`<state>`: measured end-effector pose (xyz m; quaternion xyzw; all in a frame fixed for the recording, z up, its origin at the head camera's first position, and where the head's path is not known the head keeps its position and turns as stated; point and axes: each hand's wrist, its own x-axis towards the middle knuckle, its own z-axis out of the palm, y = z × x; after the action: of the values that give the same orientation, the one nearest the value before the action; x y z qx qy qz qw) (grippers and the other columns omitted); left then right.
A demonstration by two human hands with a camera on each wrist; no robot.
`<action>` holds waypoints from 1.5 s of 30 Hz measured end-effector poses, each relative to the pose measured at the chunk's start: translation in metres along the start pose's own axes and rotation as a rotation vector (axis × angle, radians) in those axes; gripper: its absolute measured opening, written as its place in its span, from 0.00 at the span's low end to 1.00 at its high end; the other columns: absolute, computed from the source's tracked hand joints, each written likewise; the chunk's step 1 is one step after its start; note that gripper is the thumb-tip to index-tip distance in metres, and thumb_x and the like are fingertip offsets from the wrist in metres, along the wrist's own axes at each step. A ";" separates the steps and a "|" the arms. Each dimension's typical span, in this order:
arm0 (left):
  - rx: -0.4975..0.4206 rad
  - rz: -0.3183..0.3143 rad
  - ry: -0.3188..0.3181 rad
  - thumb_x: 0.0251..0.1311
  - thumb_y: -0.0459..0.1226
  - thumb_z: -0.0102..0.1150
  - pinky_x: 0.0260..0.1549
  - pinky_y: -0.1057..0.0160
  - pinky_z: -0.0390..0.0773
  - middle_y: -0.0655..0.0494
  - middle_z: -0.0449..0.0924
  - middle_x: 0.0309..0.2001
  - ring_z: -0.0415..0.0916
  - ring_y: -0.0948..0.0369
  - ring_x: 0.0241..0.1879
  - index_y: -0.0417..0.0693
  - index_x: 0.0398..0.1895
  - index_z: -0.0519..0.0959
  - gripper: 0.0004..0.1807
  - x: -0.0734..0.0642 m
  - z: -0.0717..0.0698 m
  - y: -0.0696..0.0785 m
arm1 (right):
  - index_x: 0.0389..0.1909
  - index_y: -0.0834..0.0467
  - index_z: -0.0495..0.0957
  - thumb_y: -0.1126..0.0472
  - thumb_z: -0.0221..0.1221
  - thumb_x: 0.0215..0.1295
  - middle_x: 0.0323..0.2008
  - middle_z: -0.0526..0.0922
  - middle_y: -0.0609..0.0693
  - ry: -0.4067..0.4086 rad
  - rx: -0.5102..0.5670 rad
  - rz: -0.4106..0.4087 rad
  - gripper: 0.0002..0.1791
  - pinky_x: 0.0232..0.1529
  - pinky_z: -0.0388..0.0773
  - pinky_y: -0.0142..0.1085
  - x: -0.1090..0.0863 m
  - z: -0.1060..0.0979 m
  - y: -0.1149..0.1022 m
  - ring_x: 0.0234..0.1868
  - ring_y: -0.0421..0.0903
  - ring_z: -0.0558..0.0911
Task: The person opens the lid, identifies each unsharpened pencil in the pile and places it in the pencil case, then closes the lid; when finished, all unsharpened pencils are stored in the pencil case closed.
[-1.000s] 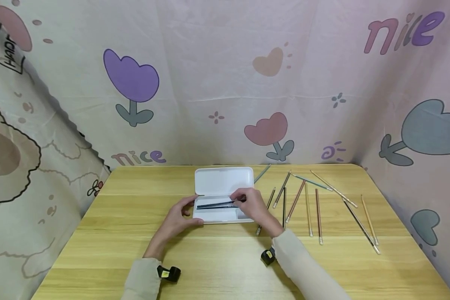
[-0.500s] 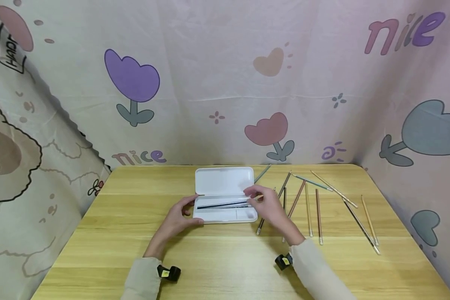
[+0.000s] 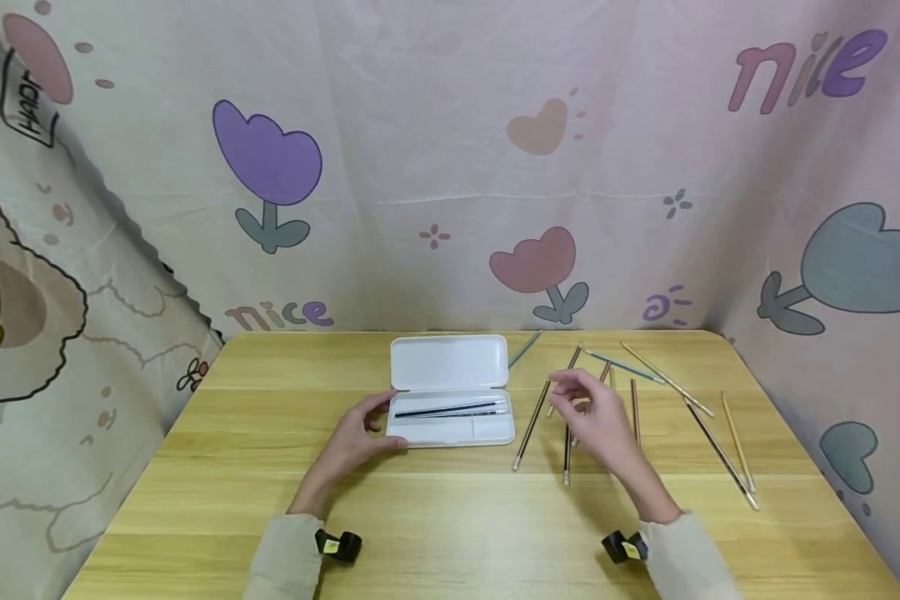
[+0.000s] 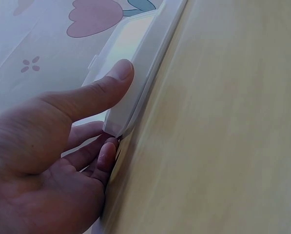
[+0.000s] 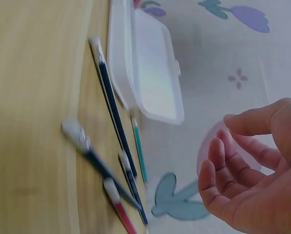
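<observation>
A white pencil case (image 3: 427, 432) lies with its lid (image 3: 448, 362) tipped back. Inside it are black pencils (image 3: 446, 411) with white eraser ends toward the right. My left hand (image 3: 348, 442) grips the case's left end; its thumb (image 4: 120, 73) lies on the front wall and its fingers curl by the left corner. My right hand (image 3: 598, 419), fingers loosely bent and holding nothing, hovers over loose pencils right of the case. Nearest it are black pencils (image 3: 529, 429) and a red pencil (image 5: 122, 214), partly hidden by the hand in the head view.
More pencils are scattered on the wooden table's right side: a teal one (image 3: 625, 366), a natural-wood one (image 3: 738, 442), a black one (image 3: 722, 455). Another teal pencil (image 3: 525, 348) lies behind the lid's right edge. A printed curtain (image 3: 390, 167) hangs behind the table.
My right hand has let go of a black pencil in the case and moved right, over the loose pencils. My left hand has stayed on the case.
</observation>
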<state>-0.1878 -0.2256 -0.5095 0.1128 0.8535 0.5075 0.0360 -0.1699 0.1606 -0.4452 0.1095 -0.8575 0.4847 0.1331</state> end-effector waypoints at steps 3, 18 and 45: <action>0.012 -0.009 -0.004 0.46 0.37 0.83 0.48 0.61 0.74 0.43 0.78 0.60 0.72 0.52 0.48 0.42 0.73 0.70 0.48 0.002 0.001 0.001 | 0.51 0.62 0.82 0.71 0.66 0.65 0.38 0.84 0.52 0.031 -0.021 0.023 0.15 0.38 0.81 0.33 -0.007 -0.015 0.004 0.41 0.47 0.82; 0.003 -0.026 -0.005 0.46 0.38 0.83 0.49 0.58 0.73 0.44 0.78 0.60 0.72 0.52 0.48 0.43 0.74 0.69 0.49 -0.001 0.000 -0.001 | 0.50 0.64 0.81 0.67 0.67 0.65 0.37 0.84 0.56 0.180 -0.199 0.095 0.13 0.35 0.75 0.22 -0.012 -0.063 0.043 0.38 0.47 0.82; 0.009 -0.029 -0.006 0.45 0.37 0.84 0.46 0.61 0.72 0.43 0.78 0.60 0.70 0.52 0.46 0.42 0.73 0.70 0.49 -0.001 0.000 0.005 | 0.54 0.71 0.80 0.67 0.64 0.58 0.33 0.86 0.54 -0.087 -0.455 0.280 0.22 0.42 0.76 0.53 -0.023 -0.082 0.085 0.35 0.53 0.84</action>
<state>-0.1865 -0.2240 -0.5052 0.1018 0.8571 0.5030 0.0454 -0.1649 0.2751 -0.4809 -0.0223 -0.9561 0.2882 0.0490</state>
